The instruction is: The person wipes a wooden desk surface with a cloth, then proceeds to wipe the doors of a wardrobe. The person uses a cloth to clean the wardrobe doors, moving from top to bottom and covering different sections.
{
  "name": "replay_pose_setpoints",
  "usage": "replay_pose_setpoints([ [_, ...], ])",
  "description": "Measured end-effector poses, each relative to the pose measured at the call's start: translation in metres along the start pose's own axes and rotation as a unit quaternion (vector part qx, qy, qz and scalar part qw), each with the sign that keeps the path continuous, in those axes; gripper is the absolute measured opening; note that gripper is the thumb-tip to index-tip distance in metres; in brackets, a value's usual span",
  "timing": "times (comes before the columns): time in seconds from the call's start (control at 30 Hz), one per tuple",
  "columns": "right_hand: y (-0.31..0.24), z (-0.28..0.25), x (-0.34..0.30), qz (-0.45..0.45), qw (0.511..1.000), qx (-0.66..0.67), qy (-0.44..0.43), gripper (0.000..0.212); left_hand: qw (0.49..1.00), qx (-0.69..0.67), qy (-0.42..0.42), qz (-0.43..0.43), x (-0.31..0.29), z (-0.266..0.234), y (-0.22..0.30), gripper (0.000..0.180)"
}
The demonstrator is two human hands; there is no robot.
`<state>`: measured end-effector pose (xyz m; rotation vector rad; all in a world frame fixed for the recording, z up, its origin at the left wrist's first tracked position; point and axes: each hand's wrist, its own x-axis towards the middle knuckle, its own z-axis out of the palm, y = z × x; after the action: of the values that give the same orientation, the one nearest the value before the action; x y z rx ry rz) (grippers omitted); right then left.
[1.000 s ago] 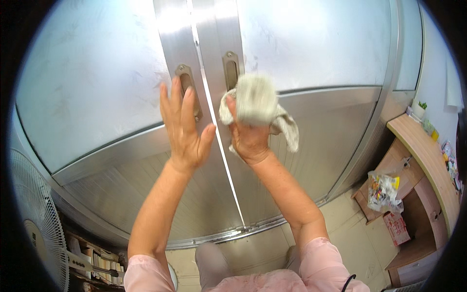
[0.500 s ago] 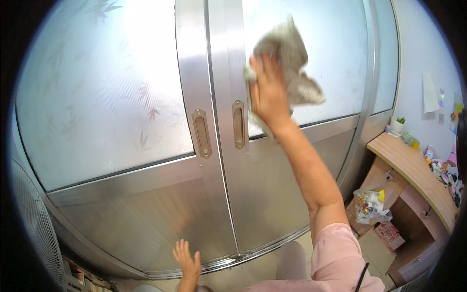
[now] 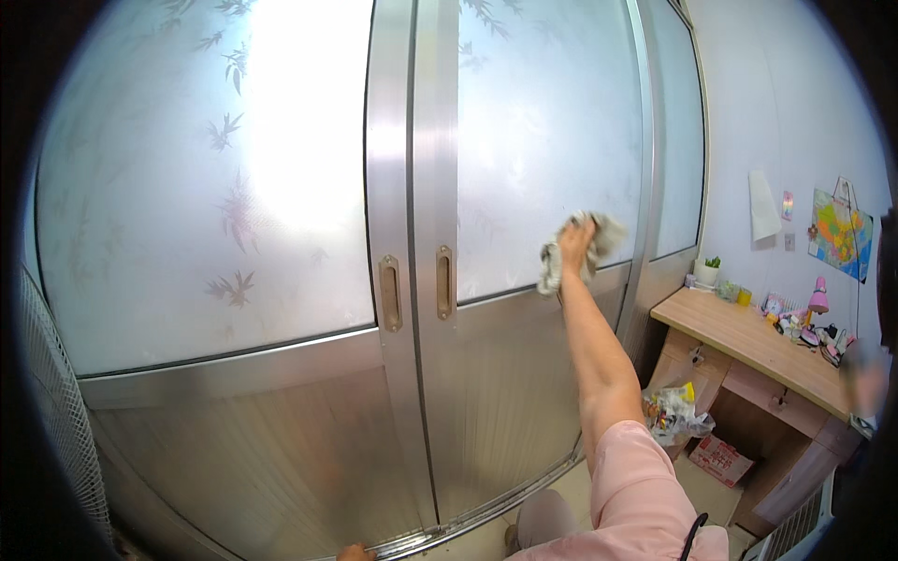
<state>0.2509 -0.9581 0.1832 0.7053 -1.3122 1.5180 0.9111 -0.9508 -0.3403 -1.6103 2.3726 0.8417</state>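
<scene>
My right hand is stretched out to the frosted glass pane of the right sliding door. It presses a bunched grey-white cloth against the pane's lower right part, just above the metal rail. Part of the cloth hangs down on the left of the hand. My left hand shows only as a small piece at the bottom edge, close to the lower door track, with its fingers mostly out of sight. Two recessed handles sit side by side on the door frames, the left one and the right one.
On the right stands a wooden desk with a potted plant and a pink lamp. A plastic bag of things hangs at its side, above a red-and-white box. A white mesh guard stands at far left.
My right hand has moved the cloth right and down across the glass. The view has shifted, bringing in more of the desk. My left hand has dropped almost out of view.
</scene>
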Motion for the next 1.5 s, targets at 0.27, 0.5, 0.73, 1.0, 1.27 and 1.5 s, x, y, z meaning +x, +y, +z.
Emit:
replay_pose_setpoints([
  [0.27, -0.091, 0.029, 0.069, 0.029, 0.998, 0.051, 0.014, 0.046, 0.996, -0.016, -0.078, -0.036, -0.011, -0.007, 0.01, 0.046],
  [0.5, -0.273, 0.006, 0.068, -0.289, 0.876, 0.317, -0.222, 0.045, 0.99, -0.008, -0.125, -0.062, -0.013, -0.012, 0.013, 0.053],
  [0.73, -0.131, 0.021, 0.101, -0.105, 0.983, 0.149, -0.034, 0.035, 0.985, -0.006, -0.167, -0.03, -0.01, 0.014, 0.002, 0.06],
  [1.0, -0.218, 0.053, 0.085, 0.065, 0.968, 0.243, -0.014, 0.045, 0.988, -0.023, -0.142, -0.054, -0.038, 0.015, -0.018, 0.062],
  [1.27, -0.398, 0.015, 0.043, -0.389, 0.89, 0.235, -0.04, 0.037, 0.996, -0.053, -0.043, -0.049, -0.055, 0.003, -0.028, 0.067],
  [1.5, -0.402, -0.047, -0.089, -0.467, 0.768, 0.297, -0.321, 0.031, 0.986, -0.147, 0.074, 0.008, -0.067, 0.009, -0.051, 0.037],
])
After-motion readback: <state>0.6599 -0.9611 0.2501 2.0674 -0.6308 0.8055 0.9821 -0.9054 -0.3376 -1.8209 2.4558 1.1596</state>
